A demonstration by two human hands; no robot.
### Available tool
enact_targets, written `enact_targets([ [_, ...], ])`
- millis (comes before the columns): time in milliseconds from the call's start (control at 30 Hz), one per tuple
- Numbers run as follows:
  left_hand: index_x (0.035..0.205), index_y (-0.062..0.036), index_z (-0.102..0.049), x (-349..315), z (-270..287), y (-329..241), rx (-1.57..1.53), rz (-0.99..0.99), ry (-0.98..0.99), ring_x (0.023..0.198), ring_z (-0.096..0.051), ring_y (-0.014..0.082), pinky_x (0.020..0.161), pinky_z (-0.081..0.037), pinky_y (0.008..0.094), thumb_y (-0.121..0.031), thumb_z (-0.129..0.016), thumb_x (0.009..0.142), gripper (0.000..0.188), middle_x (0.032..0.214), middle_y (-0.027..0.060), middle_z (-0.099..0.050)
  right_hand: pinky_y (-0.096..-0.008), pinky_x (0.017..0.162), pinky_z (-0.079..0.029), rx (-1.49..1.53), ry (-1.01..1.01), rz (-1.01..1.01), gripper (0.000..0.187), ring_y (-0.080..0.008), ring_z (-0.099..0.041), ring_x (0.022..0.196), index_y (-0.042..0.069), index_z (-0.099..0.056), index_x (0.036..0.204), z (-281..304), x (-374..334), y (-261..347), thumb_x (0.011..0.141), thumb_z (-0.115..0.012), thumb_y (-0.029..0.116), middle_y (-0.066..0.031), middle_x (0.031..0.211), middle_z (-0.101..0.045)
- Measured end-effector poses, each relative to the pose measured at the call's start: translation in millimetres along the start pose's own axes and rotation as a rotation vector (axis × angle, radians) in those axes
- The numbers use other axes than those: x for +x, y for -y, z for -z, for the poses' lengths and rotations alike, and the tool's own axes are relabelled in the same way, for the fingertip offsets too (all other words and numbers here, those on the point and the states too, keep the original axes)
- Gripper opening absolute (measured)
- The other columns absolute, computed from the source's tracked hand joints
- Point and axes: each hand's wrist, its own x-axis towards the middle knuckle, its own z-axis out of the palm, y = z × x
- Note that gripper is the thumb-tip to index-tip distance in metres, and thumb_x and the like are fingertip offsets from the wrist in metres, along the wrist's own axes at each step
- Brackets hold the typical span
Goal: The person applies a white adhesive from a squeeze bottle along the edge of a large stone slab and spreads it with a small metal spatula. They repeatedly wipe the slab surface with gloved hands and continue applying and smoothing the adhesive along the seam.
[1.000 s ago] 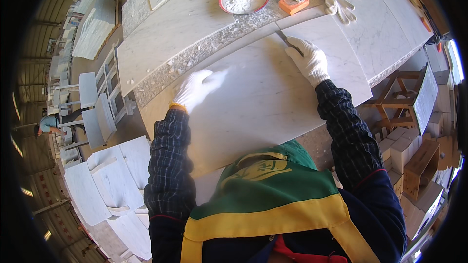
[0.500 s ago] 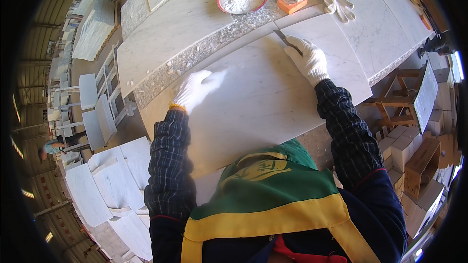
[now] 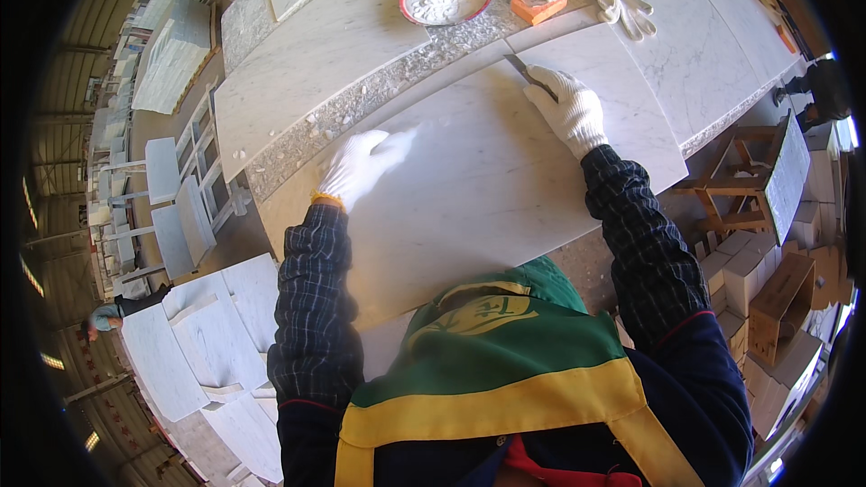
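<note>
A large pale marble slab [image 3: 469,207] with faint grey veins lies across the work table in front of me. My left hand [image 3: 357,167], in a white knit glove, rests on the slab's left part with its fingers stretched out; glare washes out their tips. My right hand [image 3: 570,113], gloved too, is closed around a thin scraper [image 3: 520,67], which looks like a putty knife. The scraper's dark blade points up and left over the slab's far edge; its handle is hidden in my palm.
Beyond the slab are a red-rimmed bowl [image 3: 487,2] of white paste with upright tools, an orange block [image 3: 538,7] bearing a small blade, and a spare glove [image 3: 621,2]. White crumbs litter the table. Wooden stands [image 3: 735,182] and boxes are at right; people appear at both sides.
My hands and the scraper stay nearly where they were. The person at far left has shifted lower in view, and more of a dark-clothed person shows at far right.
</note>
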Motion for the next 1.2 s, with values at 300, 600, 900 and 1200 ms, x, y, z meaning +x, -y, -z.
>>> enact_targets([
  [300,0.122,-0.0036,-0.075,0,-1,0,0.002,-0.007,0.003,0.096,-0.069,0.0191,0.089,-0.052,0.0346,-0.038,-0.076,0.093,0.045,0.105,0.0113,-0.077,-0.0422,0.09,-0.058,0.005,-0.016,0.014,0.033,-0.0356,-0.073,0.103,0.011,-0.075,0.122,-1,0,-2,0.095,-0.075,0.03,-0.0144,0.112,-0.077],
  [600,0.125,-0.0031,-0.073,4,-23,6,0.047,-0.125,-0.072,0.092,-0.068,0.0196,0.086,-0.053,0.0348,-0.034,-0.076,0.093,0.045,0.102,0.0116,-0.076,-0.0421,0.088,-0.058,-0.003,-0.033,0.013,0.031,-0.035,-0.073,0.101,0.014,-0.076,0.12,-2,0,-1,0.095,-0.074,0.032,-0.0126,0.11,-0.077],
  [900,0.121,-0.003,-0.074,8,-22,-12,0.146,-0.075,-0.051,0.089,-0.069,0.0225,0.083,-0.053,0.0368,-0.036,-0.076,0.092,0.044,0.099,0.013,-0.077,-0.0421,0.088,-0.058,0.005,-0.03,0.019,0.032,-0.0347,-0.073,0.101,0.014,-0.075,0.121,-2,0,-2,0.095,-0.074,0.032,-0.0121,0.11,-0.076],
  [1200,0.122,-0.0028,-0.074,11,-20,-8,0.112,-0.086,-0.045,0.086,-0.069,0.0202,0.081,-0.053,0.0357,-0.035,-0.076,0.092,0.044,0.097,0.013,-0.077,-0.0421,0.089,-0.058,0.006,-0.028,0.022,0.033,-0.0354,-0.072,0.102,0.014,-0.075,0.122,-2,0,-2,0.095,-0.074,0.032,-0.0124,0.111,-0.076],
])
